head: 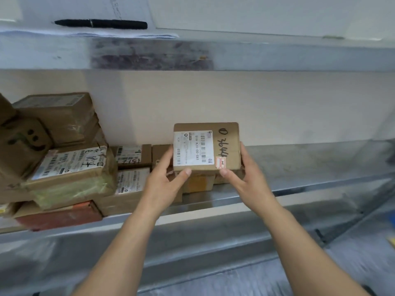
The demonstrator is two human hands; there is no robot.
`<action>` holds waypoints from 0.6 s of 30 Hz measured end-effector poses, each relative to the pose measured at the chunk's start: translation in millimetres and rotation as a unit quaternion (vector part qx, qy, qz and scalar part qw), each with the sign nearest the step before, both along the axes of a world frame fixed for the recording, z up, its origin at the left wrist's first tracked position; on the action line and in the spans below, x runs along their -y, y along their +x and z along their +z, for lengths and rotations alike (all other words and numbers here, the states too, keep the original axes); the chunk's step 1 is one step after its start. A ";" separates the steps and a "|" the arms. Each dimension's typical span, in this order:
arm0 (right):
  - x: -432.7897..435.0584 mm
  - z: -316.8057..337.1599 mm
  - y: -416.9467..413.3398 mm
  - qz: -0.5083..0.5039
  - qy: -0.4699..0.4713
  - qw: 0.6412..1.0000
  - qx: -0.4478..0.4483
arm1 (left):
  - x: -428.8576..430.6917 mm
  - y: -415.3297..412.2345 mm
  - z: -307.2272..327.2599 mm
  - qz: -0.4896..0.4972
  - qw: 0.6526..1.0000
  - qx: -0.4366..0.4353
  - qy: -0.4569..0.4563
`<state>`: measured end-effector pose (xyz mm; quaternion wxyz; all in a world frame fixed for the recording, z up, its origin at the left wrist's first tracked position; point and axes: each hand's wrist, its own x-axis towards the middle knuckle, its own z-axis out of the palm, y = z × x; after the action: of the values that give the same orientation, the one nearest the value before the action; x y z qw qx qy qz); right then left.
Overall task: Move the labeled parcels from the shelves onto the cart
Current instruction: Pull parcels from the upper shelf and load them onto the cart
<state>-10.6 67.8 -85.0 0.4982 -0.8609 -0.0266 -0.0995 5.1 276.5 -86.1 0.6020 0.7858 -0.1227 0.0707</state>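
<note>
A small brown cardboard parcel with a white barcode label and handwritten black digits is held over the metal shelf. My left hand grips its left side with the thumb on its front edge. My right hand grips its right side the same way. Under the parcel lie two other small boxes, partly hidden by it and my hands. The cart is not in view.
Several labeled parcels are stacked on the shelf's left half, a red box at the bottom. The upper shelf holds papers and a black pen. A lower shelf level lies beneath.
</note>
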 end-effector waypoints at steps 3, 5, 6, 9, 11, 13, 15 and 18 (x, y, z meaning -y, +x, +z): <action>14.0 -5.0 -9.5 -0.017 0.016 1.000 0.000 | 12.2 -1.7 -2.9 -0.019 1.000 -0.004 0.007; 25.2 -7.9 -15.0 -0.031 0.020 0.999 0.007 | 23.7 -3.5 -2.5 -0.029 1.000 -0.004 0.004; 30.8 -8.3 -17.7 -0.037 0.023 0.999 0.008 | 30.1 -4.4 -1.8 -0.031 0.999 -0.004 0.006; 52.6 -8.1 -25.9 -0.058 0.032 0.998 0.015 | 52.7 -4.6 -0.8 -0.037 0.999 -0.011 0.019; 71.9 -7.3 -33.2 -0.073 0.034 0.996 0.023 | 71.9 -4.6 1.1 -0.050 0.998 -0.014 0.017; 95.0 -6.4 -41.0 -0.095 0.032 0.995 0.029 | 96.9 -8.0 5.4 -0.062 0.998 -0.015 0.020; 117.0 -5.9 -48.8 -0.114 0.030 0.992 0.037 | 120.7 -12.5 9.3 -0.071 0.997 -0.013 0.025; 150.9 -4.9 -60.8 -0.136 0.034 0.989 0.044 | 154.4 -18.7 11.7 -0.097 0.995 -0.009 0.031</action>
<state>-71.4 -83.1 -89.9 0.5075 -0.8339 0.0723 -0.2046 -13.5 122.1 -74.4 0.5824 0.7892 -0.1951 0.0017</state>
